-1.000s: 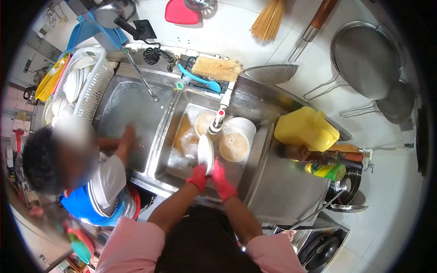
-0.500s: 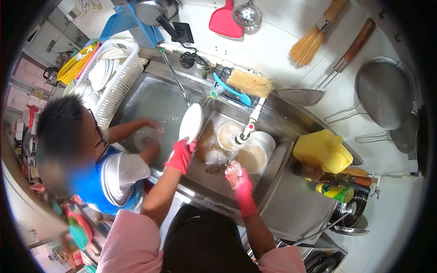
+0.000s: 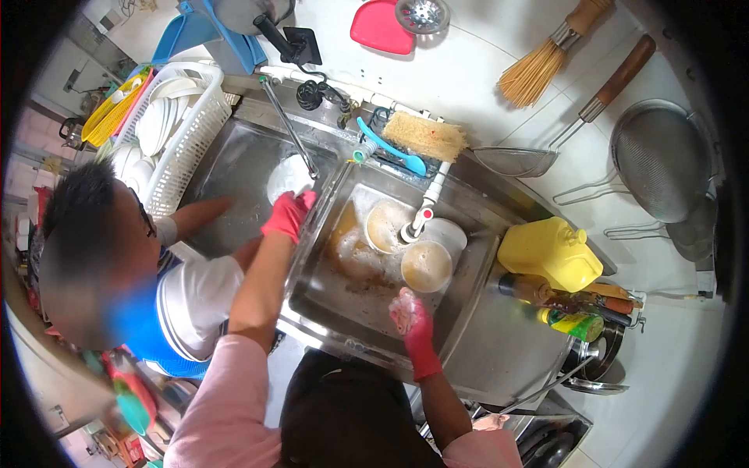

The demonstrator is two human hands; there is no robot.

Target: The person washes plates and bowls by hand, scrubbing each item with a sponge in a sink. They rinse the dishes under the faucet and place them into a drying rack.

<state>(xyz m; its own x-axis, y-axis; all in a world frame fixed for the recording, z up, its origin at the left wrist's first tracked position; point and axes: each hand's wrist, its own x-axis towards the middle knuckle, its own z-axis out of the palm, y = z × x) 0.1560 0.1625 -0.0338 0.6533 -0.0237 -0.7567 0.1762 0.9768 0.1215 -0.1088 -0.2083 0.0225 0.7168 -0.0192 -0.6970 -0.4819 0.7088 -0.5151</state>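
Note:
My left hand [image 3: 290, 214], in a pink glove, is over the left sink [image 3: 234, 148], its fingers closed on the edge of a white plate [image 3: 289, 178] under the metal tap [image 3: 292, 129]. Above the front of the right sink [image 3: 351, 300], my right hand [image 3: 411, 313], also gloved in pink, is closed round something pale and foamy that I cannot make out. Two bowls with cloudy liquid, a rear bowl [image 3: 385, 226] and a front bowl [image 3: 427, 267], stand in the right sink beside a white plate [image 3: 452, 238] and brownish suds.
Another person [image 3: 140, 265] stands at my left, both arms over the left sink. A white basket of dishes [image 3: 187, 125] is behind. A loofah [image 3: 425, 136] and blue brush [image 3: 390, 148] lie behind the sinks. At the right are a yellow jug [image 3: 546, 253] and bottles.
My left hand has carried the white plate leftward from the right sink to the left one. The other person's hands have moved lower in the left sink. My right hand has barely moved.

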